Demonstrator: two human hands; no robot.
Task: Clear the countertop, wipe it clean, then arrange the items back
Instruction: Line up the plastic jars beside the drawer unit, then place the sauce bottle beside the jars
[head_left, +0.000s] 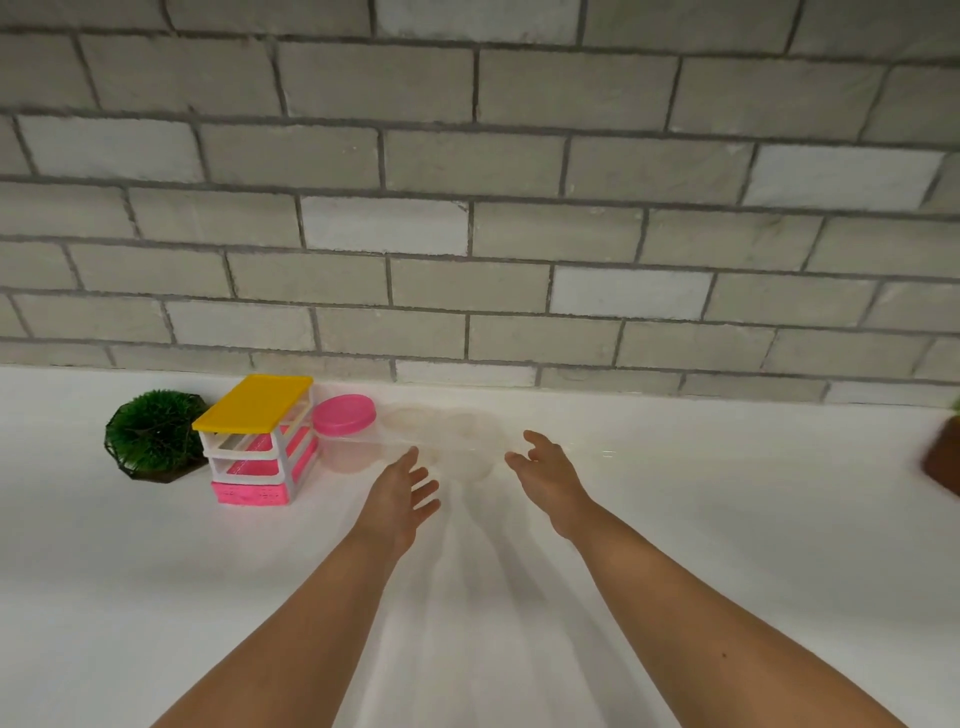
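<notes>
On the white countertop (675, 519) stand a small green plant in a black faceted pot (153, 436), a little drawer unit with a yellow top and pink drawers (260, 441), and a clear jar with a pink lid (344, 418). Right of the jar sits a clear, nearly see-through container (457, 441), blurred. My left hand (402, 496) and my right hand (545, 475) reach forward on either side of it, fingers spread and relaxed, holding nothing. Whether they touch it I cannot tell.
A grey brick-pattern wall (467, 208) rises behind the counter. A brown object (943, 457), cut off by the frame, sits at the far right edge.
</notes>
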